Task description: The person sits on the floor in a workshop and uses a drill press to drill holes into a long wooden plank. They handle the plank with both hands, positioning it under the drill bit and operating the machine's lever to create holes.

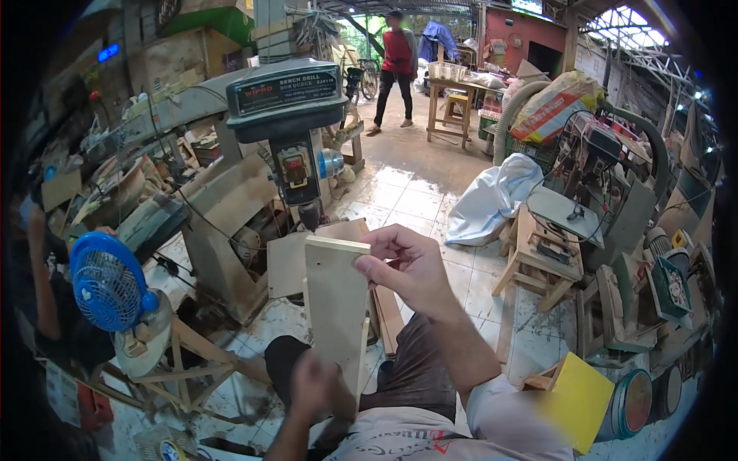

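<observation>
Upright in front of me stands a flat, pale wooden board with a small dark hole near its top edge. My right hand pinches the board's upper right corner between thumb and fingers. Low on the board's left side is my left hand, smeared by motion, so its grip does not show clearly. Just beyond the board's top hangs the chuck of a green bench drill. Behind the board, part of the drill's flat wooden table shows.
A blue fan stands at the left, with another person's arm beyond it. At the right are a wooden stool, a white sack and a yellow panel. Another person is walking at the back.
</observation>
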`<action>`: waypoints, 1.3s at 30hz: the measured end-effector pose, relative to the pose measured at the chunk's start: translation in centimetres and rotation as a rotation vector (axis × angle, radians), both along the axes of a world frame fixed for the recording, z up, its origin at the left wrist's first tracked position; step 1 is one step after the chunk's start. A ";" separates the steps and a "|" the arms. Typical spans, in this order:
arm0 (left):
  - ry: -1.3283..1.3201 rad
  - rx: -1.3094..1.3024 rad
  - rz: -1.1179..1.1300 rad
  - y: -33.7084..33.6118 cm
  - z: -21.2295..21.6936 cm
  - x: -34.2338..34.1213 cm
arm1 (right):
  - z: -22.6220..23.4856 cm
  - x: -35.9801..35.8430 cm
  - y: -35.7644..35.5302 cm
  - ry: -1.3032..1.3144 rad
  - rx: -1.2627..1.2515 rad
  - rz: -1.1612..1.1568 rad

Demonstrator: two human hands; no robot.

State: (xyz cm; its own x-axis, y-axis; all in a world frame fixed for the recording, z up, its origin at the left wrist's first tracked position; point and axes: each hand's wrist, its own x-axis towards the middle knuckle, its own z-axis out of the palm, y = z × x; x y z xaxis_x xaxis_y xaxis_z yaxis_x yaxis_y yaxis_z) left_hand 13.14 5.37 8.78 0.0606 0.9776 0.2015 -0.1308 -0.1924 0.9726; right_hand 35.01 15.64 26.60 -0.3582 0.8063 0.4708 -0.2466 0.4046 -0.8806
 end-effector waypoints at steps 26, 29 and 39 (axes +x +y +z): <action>-0.784 0.257 0.113 4.1 6.5 -0.9 | -16.0 -5.4 -9.6 -0.289 0.049 0.159; -0.661 0.152 0.183 4.1 6.3 -0.9 | -15.8 -5.6 -9.8 -0.404 0.144 0.048; -0.977 0.107 0.023 6.9 4.6 -4.2 | -16.1 -3.4 -9.1 -0.490 0.149 0.052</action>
